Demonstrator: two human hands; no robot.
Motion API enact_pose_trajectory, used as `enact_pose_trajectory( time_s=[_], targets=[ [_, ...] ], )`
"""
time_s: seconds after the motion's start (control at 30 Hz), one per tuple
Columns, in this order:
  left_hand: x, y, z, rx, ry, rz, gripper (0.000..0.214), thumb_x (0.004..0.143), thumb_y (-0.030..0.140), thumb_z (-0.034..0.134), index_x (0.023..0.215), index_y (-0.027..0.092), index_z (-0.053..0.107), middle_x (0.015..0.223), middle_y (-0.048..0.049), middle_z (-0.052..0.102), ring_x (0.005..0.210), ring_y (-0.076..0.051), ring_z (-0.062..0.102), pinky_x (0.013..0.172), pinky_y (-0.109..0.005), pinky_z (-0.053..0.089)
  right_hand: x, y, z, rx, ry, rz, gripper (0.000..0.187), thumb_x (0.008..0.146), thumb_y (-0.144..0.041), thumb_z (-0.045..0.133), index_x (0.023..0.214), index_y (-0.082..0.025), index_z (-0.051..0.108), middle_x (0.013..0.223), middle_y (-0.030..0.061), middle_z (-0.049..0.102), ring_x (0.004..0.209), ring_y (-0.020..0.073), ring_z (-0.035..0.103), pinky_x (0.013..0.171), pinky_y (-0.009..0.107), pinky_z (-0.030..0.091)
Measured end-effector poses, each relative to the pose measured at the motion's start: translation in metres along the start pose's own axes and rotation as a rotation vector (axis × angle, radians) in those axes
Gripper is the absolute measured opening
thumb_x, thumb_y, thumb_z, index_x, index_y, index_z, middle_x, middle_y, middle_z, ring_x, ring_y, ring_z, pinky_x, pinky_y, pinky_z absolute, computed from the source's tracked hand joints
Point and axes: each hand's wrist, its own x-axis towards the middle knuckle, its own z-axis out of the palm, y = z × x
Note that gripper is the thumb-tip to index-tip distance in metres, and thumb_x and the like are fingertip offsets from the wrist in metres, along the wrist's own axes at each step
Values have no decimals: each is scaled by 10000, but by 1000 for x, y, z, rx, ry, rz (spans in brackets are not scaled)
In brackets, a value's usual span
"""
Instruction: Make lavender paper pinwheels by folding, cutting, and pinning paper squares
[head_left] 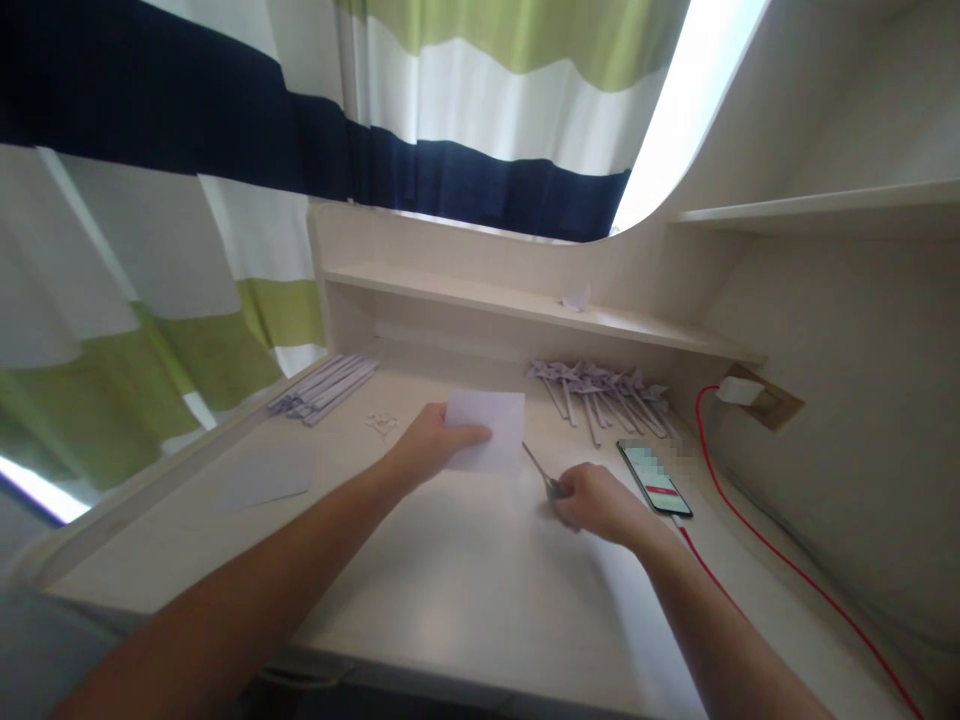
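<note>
My left hand (429,440) holds a square sheet of white paper (491,428) by its left edge, thumb on top, just above the desk (420,590). My right hand (596,503) is closed around the handles of metal scissors (541,472), whose blades point up and left toward the paper's lower right corner. The blades stop just short of the sheet.
A row of paper pinwheels (600,392) lies at the back right. A bundle of paper sticks (324,387) lies back left, small white bits (381,423) beside it. Another sheet (268,474) rests left. A phone (654,478) with a red cable (757,540) lies at the right.
</note>
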Motion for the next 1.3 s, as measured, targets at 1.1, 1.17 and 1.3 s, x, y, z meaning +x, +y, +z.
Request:
enact_pose_trajectory(
  time_s=[1.1, 1.17, 1.3],
  targets=[
    [12, -52, -11, -66, 13, -48, 379, 641, 345, 826, 907, 80, 774, 792, -86, 766, 660, -203, 688, 632, -288, 510, 5, -7, 38, 355, 437, -734, 209, 972, -208, 659, 1163, -269, 718, 1068, 36, 781, 792, 169, 710, 751, 300, 571],
    [8, -51, -9, -70, -18, -61, 371, 648, 333, 836, 915, 82, 778, 805, -86, 771, 666, -201, 690, 633, -285, 514, 2, -8, 38, 360, 423, -795, 212, 951, -158, 687, 1116, -279, 743, 1010, 22, 787, 828, 174, 720, 771, 300, 568],
    [5, -51, -7, -77, -39, -81, 393, 648, 337, 856, 943, 87, 784, 836, -88, 778, 686, -205, 699, 635, -284, 520, -2, -12, 38, 366, 371, -869, 208, 936, -112, 693, 1056, -267, 762, 1034, 30, 792, 924, 186, 742, 827, 305, 569]
  ],
)
